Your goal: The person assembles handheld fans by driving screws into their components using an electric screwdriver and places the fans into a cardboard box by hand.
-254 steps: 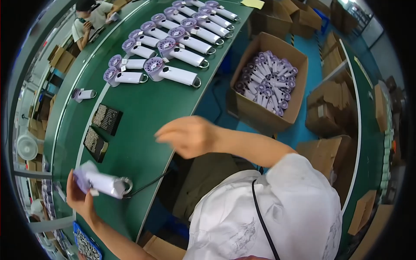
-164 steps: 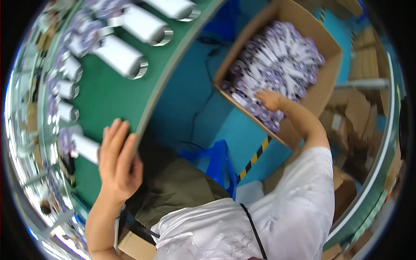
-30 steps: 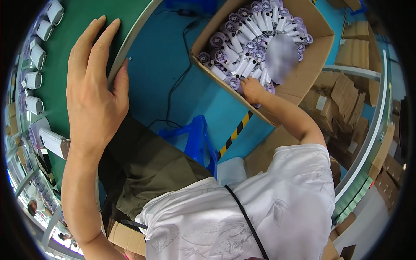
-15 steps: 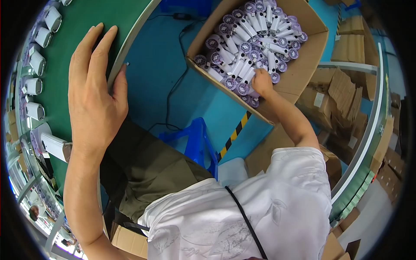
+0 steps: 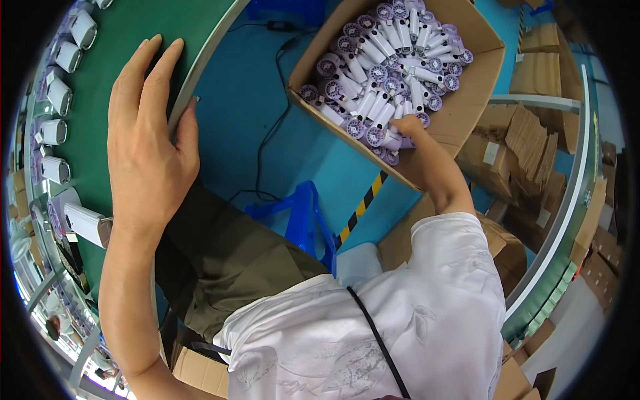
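Green bench [image 5: 93, 133] had white-purple fans [image 5: 85, 225] along its left edge, unboxed; carton [image 5: 478, 83] held a fan heap [image 5: 366, 105] below its rim. Left hand [image 5: 148, 150] lay splayed, released, at bench's right edge; right hand [image 5: 405, 125] in heap near carton's lower corner, couldn't tell its grip.

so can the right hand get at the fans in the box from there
Most likely yes: the right hand is inside the box, right at the fans, and no flap or lid covers them.
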Demonstrator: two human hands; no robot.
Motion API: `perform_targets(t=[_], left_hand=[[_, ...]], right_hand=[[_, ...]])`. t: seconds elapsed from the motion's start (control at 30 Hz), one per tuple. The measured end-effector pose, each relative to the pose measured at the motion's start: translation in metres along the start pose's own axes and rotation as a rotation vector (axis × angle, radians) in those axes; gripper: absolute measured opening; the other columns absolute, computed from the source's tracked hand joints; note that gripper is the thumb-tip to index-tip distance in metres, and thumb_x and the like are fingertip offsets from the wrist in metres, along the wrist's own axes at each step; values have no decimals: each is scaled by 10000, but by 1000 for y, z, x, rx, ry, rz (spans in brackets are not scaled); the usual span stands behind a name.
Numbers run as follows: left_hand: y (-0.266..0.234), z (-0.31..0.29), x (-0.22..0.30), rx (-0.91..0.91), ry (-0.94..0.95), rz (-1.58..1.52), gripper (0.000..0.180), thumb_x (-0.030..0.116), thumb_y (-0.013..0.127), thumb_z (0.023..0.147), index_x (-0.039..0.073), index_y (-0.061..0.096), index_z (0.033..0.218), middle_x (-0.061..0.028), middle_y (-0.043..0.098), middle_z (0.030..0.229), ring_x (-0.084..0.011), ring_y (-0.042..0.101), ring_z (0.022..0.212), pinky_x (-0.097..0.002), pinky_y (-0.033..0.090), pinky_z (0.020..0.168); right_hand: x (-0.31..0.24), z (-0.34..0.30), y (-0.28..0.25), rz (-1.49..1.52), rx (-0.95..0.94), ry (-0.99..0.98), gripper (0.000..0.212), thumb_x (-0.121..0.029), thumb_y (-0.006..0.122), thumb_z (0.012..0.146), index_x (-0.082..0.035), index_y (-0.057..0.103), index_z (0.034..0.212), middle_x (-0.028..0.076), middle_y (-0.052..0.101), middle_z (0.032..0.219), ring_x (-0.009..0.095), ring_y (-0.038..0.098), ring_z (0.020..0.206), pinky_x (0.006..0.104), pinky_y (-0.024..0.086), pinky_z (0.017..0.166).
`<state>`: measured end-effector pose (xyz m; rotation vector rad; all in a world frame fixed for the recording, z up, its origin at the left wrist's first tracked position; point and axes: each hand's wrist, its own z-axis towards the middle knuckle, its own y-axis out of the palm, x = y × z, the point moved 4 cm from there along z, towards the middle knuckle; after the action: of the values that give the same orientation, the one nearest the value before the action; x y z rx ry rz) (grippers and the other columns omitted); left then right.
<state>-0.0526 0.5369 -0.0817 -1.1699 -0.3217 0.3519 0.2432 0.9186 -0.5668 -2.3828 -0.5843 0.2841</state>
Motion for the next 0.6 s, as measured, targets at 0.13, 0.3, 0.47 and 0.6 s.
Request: perform_targets(t=[0.13, 0.3, 0.47, 0.6], left_hand=[[2, 0, 1, 4, 1, -7, 569, -36, 685, 853, 77, 576, 1400, -192, 528, 1433, -390, 550, 1290, -455, 496, 1041], [1, 0, 1, -1, -5, -8, 580, -38, 685, 852, 81, 569, 1408, -189, 524, 1439, -388, 553, 1288, -451, 501, 1036], [2, 0, 0, 11, 5, -10, 583, -41, 686, 849, 82, 570, 1407, -189, 527, 1437, -388, 556, 1285, -451, 505, 1032], [0, -1, 0, 9, 16, 0, 586, -43, 685, 848, 80, 567, 1408, -192, 527, 1436, -391, 552, 1289, -451, 501, 1039]], right_hand=[[-13, -13, 2, -53, 46, 111, 594, -453, 607, 836, -23, 722, 1230, 232, 680, 1292, 406, 632, 1239, 444, 485, 1068], [-53, -64, -11, -42, 101, 189, 529, -372, 620, 840, -35, 721, 1236, 224, 653, 1345, 422, 596, 1283, 475, 473, 1077], [-61, -80, -9, -191, 78, 133, 545, -378, 674, 823, -54, 707, 1260, 209, 622, 1397, 432, 552, 1328, 493, 469, 1080], [-54, -87, -12, -68, 74, 199, 537, -334, 653, 840, -55, 689, 1297, 227, 589, 1426, 432, 518, 1355, 489, 436, 1109]])
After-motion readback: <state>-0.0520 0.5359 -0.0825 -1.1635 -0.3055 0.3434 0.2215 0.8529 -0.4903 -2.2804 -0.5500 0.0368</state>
